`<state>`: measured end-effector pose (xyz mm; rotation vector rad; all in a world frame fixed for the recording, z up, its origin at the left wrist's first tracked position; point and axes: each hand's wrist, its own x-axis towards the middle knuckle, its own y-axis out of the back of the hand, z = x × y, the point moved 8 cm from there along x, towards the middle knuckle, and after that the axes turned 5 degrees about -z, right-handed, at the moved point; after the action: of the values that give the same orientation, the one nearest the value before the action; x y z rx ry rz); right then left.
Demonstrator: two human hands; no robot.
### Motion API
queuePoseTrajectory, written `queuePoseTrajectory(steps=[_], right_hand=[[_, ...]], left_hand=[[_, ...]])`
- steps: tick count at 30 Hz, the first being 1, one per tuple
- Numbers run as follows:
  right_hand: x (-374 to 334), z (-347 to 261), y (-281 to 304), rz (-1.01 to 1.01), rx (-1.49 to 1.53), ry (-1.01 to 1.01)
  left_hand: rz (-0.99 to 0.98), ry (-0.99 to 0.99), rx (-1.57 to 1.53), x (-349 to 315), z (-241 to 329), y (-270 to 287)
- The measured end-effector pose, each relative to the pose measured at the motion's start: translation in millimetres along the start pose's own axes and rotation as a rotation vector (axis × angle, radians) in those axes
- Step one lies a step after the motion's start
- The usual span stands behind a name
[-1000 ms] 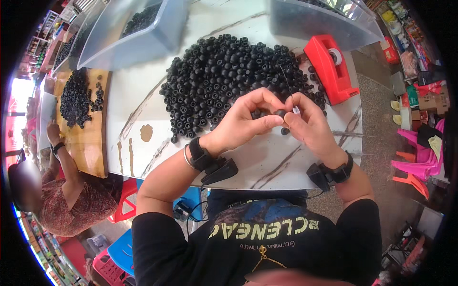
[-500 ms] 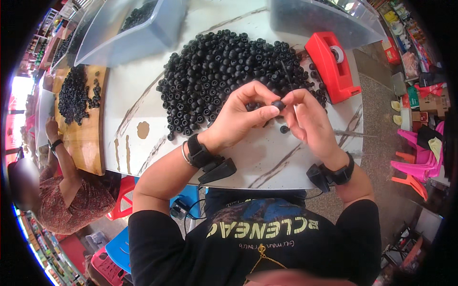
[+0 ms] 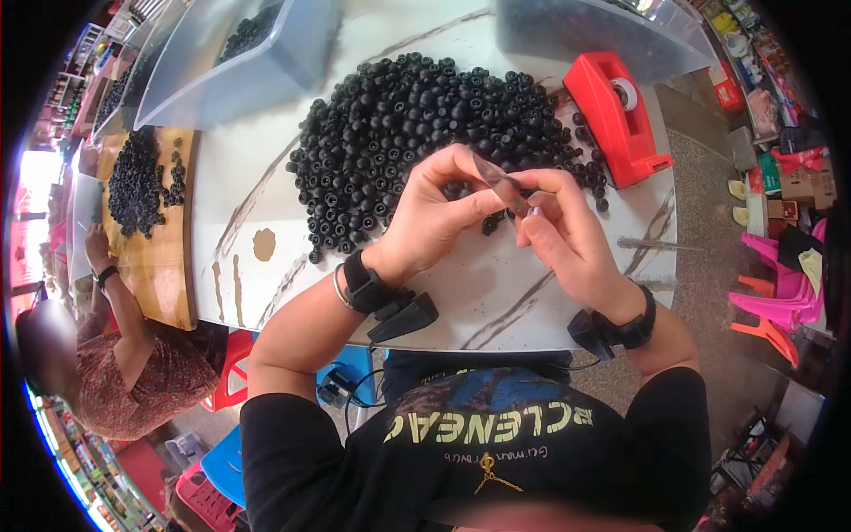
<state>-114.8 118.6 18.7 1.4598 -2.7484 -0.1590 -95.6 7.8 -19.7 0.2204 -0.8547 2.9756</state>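
Observation:
Over the front of a heap of small black round caps [image 3: 408, 133], my two hands meet at the fingertips. My left hand [image 3: 434, 208] is closed in a pinch around a small black cap, now mostly hidden behind the fingers. Between the fingertips of my right hand [image 3: 576, 235] is a thin dark strip [image 3: 495, 176], perhaps a blade; it slants across the left fingertips. Just below the left fingers lies a loose cap [image 3: 489, 226] on the white table [image 3: 355, 297].
A red tape dispenser [image 3: 616, 124] stands right of the heap. Clear plastic bins [image 3: 239, 84] are at the back. On the left, a co-worker's hand [image 3: 96, 244] rests near another pile of caps [image 3: 133, 191] on a wooden board [image 3: 164, 275]. Pink stools [image 3: 784, 284] are at the right.
The black cap between my fingertips has become mostly hidden. The thin strip has swung from pointing away over the heap to lying across my left fingertips. My right thumb has turned inward.

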Motion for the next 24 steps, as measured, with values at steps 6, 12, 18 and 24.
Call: queuePoseTrajectory(steps=[6, 12, 18, 24], right_hand=[[0.4, 1.4, 0.6, -0.010, -0.011, 0.021], [0.5, 5.8, -1.1, -0.039, 0.094, 0.074], [1.2, 4.3, -0.3, -0.028, 0.085, 0.063], [5.0, 13.4, 2.9, -0.044, 0.301, -0.097]], left_hand=[[-0.024, 0.020, 0.002, 0.1, 2.7, -1.4], [-0.076, -0.020, 0.020, 2.7, 5.3, -2.2], [-0.098, 0.027, 0.014, 1.7, 5.3, -2.4], [-0.102, 0.036, -0.036, 2.7, 0.8, -1.3]])
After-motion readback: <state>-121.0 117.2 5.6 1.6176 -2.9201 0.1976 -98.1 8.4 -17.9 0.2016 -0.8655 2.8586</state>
